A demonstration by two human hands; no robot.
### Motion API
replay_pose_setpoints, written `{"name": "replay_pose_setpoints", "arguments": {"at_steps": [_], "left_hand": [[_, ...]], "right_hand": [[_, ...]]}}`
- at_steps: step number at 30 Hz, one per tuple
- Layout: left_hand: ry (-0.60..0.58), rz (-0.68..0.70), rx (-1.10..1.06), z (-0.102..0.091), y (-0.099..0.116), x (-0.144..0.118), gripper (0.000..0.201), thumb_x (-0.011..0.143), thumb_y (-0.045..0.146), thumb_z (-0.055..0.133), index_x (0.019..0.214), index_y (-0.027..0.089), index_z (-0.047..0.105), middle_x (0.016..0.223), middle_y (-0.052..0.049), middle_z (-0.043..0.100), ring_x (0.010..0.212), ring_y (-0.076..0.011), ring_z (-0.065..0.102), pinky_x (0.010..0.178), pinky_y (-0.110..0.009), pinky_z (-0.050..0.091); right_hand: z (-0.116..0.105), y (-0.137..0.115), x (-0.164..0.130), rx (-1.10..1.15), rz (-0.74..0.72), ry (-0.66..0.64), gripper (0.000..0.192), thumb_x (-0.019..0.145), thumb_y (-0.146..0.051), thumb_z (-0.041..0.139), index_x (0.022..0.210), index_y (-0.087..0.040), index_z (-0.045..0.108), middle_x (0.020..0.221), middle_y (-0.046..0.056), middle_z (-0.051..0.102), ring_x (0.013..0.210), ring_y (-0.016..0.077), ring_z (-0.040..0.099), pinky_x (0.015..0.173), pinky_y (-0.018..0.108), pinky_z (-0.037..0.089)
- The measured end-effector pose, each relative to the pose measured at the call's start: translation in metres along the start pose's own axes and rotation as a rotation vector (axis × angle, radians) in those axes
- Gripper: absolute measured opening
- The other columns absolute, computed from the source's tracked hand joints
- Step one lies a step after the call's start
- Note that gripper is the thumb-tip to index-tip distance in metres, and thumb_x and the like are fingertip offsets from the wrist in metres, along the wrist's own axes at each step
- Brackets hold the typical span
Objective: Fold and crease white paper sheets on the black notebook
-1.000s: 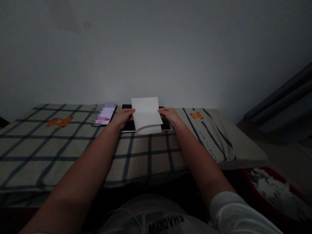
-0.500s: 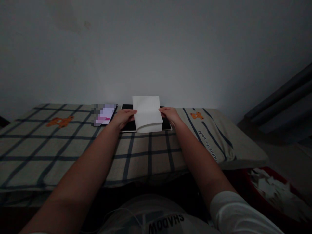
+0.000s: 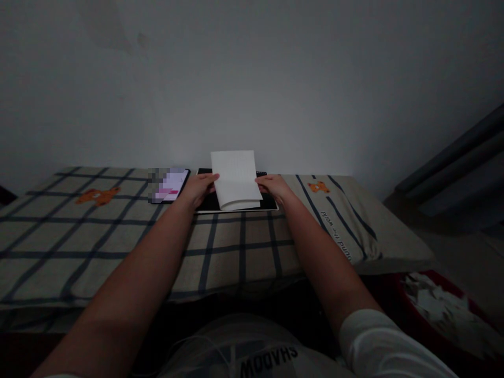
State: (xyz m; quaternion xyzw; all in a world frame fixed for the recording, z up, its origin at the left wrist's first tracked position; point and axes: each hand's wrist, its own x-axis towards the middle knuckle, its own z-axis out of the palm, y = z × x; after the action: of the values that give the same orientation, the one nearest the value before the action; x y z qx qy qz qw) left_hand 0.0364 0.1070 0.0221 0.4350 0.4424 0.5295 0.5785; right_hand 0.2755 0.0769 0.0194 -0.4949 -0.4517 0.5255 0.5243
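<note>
A folded sheet of white paper (image 3: 235,176) is held up by both hands, its fold curving along the near edge. My left hand (image 3: 199,189) pinches its left side between thumb and fingers. On the opposite side, my right hand (image 3: 274,186) grips the right edge in the same way. Under the paper lies a flat black notebook (image 3: 205,203) with a pale rim and what looks like a row of binding holes at its far right. Most of its cover is hidden by the paper and hands.
Left of the notebook lies a lit phone (image 3: 171,185), partly pixelated. A checked cloth (image 3: 224,252) with orange bear prints covers the surface, which meets a grey wall (image 3: 252,79). At the lower right stands a red basket (image 3: 433,275) of crumpled white paper. Dark curtains (image 3: 457,168) hang at right.
The folded paper has shifted slightly up and to the left, tilting a little, with both hands still on it. The phone and notebook have stayed in place.
</note>
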Motion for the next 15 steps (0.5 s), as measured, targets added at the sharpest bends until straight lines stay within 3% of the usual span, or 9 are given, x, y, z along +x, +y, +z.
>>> {"name": "replay_pose_setpoints", "arguments": {"at_steps": [9, 15], "left_hand": [[-0.037, -0.024, -0.011, -0.0003, -0.0016, 0.0028, 0.005, 0.078, 0.017, 0.069, 0.081, 0.012, 0.069, 0.089, -0.007, 0.072, 0.077, -0.0112, 0.067, 0.075, -0.021, 0.056], [-0.165, -0.081, 0.030, -0.0010, -0.0010, -0.0009, 0.012, 0.076, 0.021, 0.072, 0.082, 0.012, 0.068, 0.092, -0.009, 0.072, 0.082, -0.0125, 0.067, 0.085, -0.025, 0.054]], "right_hand": [[-0.0012, 0.0025, -0.0004, -0.030, -0.101, 0.048, 0.008, 0.075, -0.015, 0.065, 0.067, -0.014, 0.066, 0.064, 0.002, 0.066, 0.057, 0.0077, 0.056, 0.065, 0.025, 0.049], [-0.0027, 0.0015, 0.0019, -0.069, -0.137, 0.149, 0.006, 0.075, -0.019, 0.065, 0.073, -0.014, 0.067, 0.068, 0.002, 0.067, 0.063, 0.0087, 0.057, 0.064, 0.022, 0.048]]}}
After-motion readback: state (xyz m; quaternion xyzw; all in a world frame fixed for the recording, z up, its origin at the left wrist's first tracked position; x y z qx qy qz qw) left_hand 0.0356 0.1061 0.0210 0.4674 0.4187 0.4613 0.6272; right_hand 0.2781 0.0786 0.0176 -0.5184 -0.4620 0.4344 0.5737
